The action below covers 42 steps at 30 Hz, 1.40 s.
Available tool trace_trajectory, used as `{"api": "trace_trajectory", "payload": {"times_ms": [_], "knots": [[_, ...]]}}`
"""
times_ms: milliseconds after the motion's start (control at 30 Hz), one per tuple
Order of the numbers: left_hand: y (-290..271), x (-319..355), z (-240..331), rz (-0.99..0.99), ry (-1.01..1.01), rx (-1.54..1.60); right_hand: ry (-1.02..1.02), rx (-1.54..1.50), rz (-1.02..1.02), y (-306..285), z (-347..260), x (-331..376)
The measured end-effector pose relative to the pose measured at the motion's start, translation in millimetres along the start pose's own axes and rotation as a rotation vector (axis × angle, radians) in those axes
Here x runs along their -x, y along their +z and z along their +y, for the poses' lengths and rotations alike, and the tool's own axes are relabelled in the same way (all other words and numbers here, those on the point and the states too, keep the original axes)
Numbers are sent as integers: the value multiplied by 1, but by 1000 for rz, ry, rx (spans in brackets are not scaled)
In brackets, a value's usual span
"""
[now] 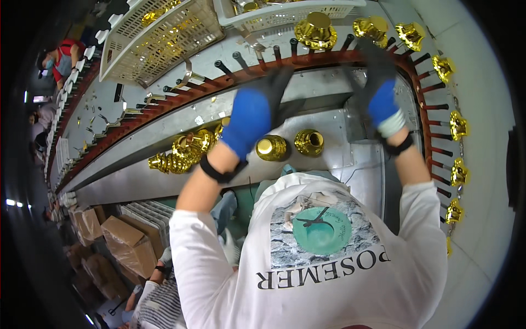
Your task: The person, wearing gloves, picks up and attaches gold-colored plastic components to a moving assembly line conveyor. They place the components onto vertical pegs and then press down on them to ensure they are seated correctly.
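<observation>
Both hands wear blue gloves with black palms and fingers, and both are smeared by motion. My left hand point(256, 112) is raised over the metal bench on the near side of the rail, its fingers stretched forward and thumb apart, with nothing visible in it. My right hand point(378, 77) reaches across the curved rail, fingers extended and thumb apart. Its fingertips are close to a shiny gold cup-shaped piece point(372, 28); whether they touch it I cannot tell. Below and between the hands stand two gold vase-like pieces point(272, 148) point(309, 142) on the bench.
The reddish-brown rail point(323, 59) carries dark-tipped pegs and curves round on the right. Gold cups point(316, 30) line its outer side. Several gold pieces point(189, 148) cluster at left. White plastic crates point(164, 41) stand beyond. Cardboard boxes point(129, 244) and other people point(63, 60) are leftward.
</observation>
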<state>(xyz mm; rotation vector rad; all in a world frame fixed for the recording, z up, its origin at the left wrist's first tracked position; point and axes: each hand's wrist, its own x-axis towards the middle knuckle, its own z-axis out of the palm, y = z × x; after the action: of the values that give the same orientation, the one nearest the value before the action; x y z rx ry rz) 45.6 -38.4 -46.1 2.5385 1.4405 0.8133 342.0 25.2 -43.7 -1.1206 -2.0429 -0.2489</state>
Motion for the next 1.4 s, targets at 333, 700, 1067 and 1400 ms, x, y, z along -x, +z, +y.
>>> {"api": "trace_trajectory", "payload": {"times_ms": [333,700,1067,1400], "knots": [[21,-110,-50,122,-58,-59,254,-119,-235,51,43,-66],[56,152,-30,-189,-391,198,178,-413,-593,25,-43,113],[68,122,-14,-389,-310,-42,67,-307,-544,34,-48,133],[15,-159,10,33,10,165,238,12,-289,49,183,-61]]}}
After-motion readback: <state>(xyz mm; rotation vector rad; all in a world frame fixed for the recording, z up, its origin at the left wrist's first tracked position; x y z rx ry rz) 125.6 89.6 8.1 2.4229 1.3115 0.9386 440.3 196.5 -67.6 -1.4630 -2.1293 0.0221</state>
